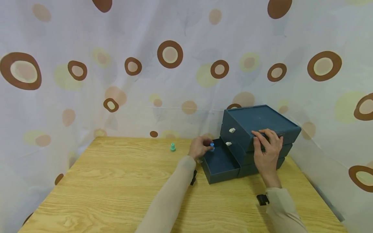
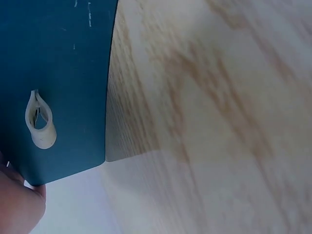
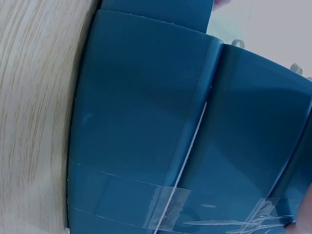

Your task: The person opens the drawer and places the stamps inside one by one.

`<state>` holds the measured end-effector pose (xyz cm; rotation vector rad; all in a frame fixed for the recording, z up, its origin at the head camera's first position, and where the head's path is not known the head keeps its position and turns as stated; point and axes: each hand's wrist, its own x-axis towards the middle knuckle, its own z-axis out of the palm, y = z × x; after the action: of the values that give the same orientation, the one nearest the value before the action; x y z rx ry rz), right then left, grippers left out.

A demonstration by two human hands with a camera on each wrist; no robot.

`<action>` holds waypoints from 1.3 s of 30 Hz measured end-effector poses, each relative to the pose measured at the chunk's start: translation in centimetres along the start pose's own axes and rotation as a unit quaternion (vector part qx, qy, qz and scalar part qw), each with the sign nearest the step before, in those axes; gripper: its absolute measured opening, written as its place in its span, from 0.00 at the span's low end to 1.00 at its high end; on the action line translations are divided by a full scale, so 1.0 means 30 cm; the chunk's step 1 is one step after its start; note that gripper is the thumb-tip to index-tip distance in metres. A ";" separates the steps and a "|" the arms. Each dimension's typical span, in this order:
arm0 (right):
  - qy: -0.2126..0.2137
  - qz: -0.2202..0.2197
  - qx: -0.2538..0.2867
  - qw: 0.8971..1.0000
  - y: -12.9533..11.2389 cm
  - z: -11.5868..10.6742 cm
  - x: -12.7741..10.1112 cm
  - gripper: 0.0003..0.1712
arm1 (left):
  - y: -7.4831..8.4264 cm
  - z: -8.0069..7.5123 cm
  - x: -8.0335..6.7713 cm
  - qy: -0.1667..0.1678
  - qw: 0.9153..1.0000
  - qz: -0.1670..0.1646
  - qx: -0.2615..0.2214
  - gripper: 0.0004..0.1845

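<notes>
My left hand (image 1: 199,147) pinches a small blue stepped, cone-like piece (image 1: 212,146) between thumb and fingers, above the pulled-out bottom drawer (image 1: 222,176). This drawer belongs to a dark blue three-tier drawer unit (image 1: 262,116). My right hand (image 1: 266,152) rests on the unit's near top edge, fingers over the top and thumb against the side. In the left wrist view, the drawer front (image 2: 73,73) shows a pale loop handle (image 2: 41,122); the blue piece is hidden there. The right wrist view shows the unit's side (image 3: 141,97), with clear tape across it.
A small green piece (image 1: 173,147) of similar shape stands on the wooden table (image 1: 116,184), left of the drawer. The two upper drawers are closed, each with a white loop handle (image 1: 231,130). A patterned curtain (image 1: 186,84) hangs behind the table and along its sides.
</notes>
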<state>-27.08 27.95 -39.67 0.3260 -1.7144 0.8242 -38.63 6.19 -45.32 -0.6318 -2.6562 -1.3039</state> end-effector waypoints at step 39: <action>-0.009 -0.001 -0.001 1.000 0.023 -0.006 -0.008 0.09 | -0.020 -0.032 -0.006 -0.029 0.996 0.001 -0.083 0.15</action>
<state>-27.28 28.51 -40.12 0.3346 -1.7322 0.8197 -38.80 5.06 -45.19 -0.7028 -2.6099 -1.5404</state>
